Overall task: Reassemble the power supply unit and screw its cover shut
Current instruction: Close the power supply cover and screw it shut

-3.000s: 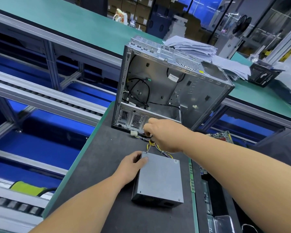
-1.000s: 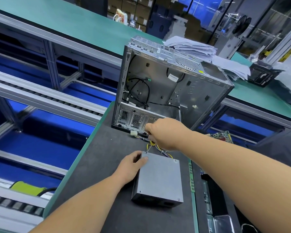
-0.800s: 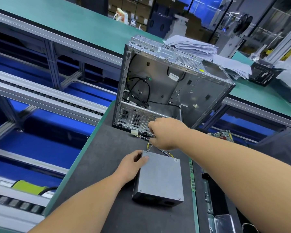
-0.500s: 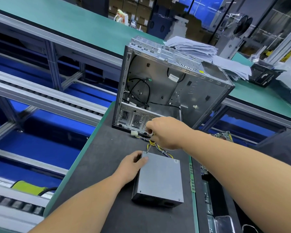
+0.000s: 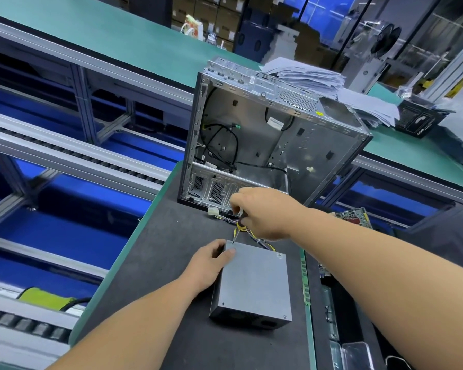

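A grey rectangular metal power supply unit (image 5: 253, 283) lies flat on a dark grey work mat (image 5: 155, 263) that covers the near end of a green-edged bench. The person's left hand (image 5: 207, 264) rests against the unit's far left corner, thumb laid on the top cover and fingers curled round its left side, steadying it. The right hand (image 5: 262, 213) reaches in from the right, just beyond the unit, its fingers closed round the dark handle of a slim screwdriver (image 5: 238, 228). The shaft slants down, and its tip meets the cover at the far left corner, just beside the left thumb. A bundle of yellow, black and coloured wires (image 5: 254, 236) comes out of the far end of the unit, passes under the right hand and ends in a white plastic connector (image 5: 213, 211) lying on the mat. A screw head (image 5: 279, 254) shows at the cover's far right corner.

Just beyond the hands stands an open, bare silver metal computer case (image 5: 273, 140), with black cables hanging loose inside it. Behind the case, on a green bench, sits a stack of white papers (image 5: 313, 76). To the right of the case, lower down, a green circuit board (image 5: 354, 216) is partly in view. A roller conveyor (image 5: 64, 153) runs along the left.
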